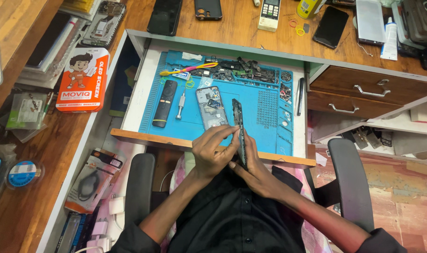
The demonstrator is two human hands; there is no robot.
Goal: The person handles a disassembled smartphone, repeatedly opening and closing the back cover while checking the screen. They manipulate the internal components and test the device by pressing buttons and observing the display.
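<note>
Both hands clamp one phone [239,131] held on edge, its long axis running away from the body over the blue mat [265,110]. The left hand [213,152] pinches its near side, the right hand [255,166] cradles it from beneath (probably fingers behind, hidden). An opened phone back [210,107] lies flat just beyond.

Lighting: bright, even, diffuse overhead. Shadows: soft, faint, beneath the pulled-out drawer [129,135] and chair armrests [352,180]. Glare: mild sheen on wooden desktop [232,28]. Focus: sharp centrally. Distortion: wide-angle bowing at edges; corners slightly softer.
</note>
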